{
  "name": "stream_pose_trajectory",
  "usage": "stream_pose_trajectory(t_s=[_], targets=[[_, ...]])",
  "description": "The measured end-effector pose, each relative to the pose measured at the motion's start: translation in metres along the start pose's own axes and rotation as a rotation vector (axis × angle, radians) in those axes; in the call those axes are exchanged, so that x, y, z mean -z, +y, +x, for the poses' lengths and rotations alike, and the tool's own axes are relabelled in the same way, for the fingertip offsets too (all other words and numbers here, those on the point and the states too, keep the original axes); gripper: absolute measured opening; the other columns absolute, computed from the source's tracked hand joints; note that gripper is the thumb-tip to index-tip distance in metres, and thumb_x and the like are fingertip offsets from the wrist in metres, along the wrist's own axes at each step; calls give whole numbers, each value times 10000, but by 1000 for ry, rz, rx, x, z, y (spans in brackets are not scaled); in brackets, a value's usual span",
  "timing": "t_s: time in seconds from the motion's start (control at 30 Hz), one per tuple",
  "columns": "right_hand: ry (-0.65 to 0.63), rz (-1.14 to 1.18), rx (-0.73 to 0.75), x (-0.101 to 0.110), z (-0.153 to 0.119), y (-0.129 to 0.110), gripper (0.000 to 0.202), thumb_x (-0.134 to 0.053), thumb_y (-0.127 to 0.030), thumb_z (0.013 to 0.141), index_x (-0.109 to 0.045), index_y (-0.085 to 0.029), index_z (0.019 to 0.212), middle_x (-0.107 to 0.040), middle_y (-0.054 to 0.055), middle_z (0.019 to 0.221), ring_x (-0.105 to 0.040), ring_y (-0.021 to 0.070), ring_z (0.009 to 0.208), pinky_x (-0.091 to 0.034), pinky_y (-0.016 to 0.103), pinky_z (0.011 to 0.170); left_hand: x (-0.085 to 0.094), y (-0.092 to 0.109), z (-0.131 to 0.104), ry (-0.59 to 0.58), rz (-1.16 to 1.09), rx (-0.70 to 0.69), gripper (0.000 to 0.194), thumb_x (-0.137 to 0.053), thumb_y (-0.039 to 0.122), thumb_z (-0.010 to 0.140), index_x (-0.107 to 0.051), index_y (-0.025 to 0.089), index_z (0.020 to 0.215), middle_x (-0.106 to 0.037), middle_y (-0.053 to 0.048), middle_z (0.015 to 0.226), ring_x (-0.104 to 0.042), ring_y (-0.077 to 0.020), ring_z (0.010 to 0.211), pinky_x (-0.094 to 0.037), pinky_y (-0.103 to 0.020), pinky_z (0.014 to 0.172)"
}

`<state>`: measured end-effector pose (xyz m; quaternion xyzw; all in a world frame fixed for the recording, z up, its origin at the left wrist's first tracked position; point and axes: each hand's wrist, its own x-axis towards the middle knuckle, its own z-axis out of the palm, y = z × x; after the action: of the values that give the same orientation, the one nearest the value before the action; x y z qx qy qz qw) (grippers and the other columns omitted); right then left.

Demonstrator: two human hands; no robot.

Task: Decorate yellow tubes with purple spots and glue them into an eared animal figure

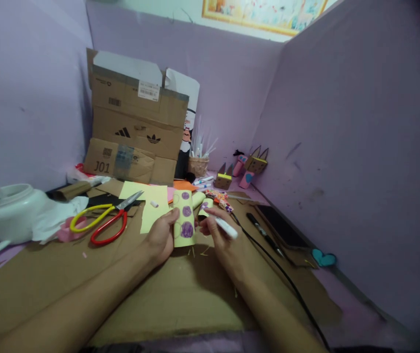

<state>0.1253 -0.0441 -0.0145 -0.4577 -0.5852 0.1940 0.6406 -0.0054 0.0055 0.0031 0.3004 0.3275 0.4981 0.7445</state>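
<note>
Left hand (162,236) at 8 o'clock, fingers clamped on yellow tube (184,220). Right hand (225,245) at 4 o'clock, pinching white marker (226,228). Three purple circles (186,211) filled; 9 o'clock outlines (176,197) look unfilled.

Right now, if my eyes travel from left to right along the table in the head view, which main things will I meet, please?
White pot, scissors, left hand, yellow tube with purple dots, right hand, black pen, blue heart.
</note>
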Motion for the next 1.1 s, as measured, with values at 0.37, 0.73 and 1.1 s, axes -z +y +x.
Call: stream_pose_trajectory(t_s=[0.37,0.73,1.1], targets=[[-108,-171,61,-1,-1,7,193,-560,-263,846,-615,-211,1023,-726,49,839,-690,178,689,-553,277,635,4,5,-2,-137,-24,64,192,-500,122,848,-659,72,944,-710,-141,827,-669,-216,693,-558,-353,686],[144,100,-5,5,-5,-7,262,-611,-395,822,-700,-152,866,-654,17,561,-619,148,503,-514,251,480,11,2,6,-36,79,23,182,-692,52,684,-645,90,856,-671,-50,641,-614,-158,530,-523,-280,547],[29,-36,-34,9,-10,-6,229,-576,-359,843,-645,-156,763,-625,14,544,-600,134,480,-491,222,474,13,-5,4,52,240,-95,313,-789,148,560,-625,81,819,-669,-36,608,-603,-151,503,-519,-280,515]])
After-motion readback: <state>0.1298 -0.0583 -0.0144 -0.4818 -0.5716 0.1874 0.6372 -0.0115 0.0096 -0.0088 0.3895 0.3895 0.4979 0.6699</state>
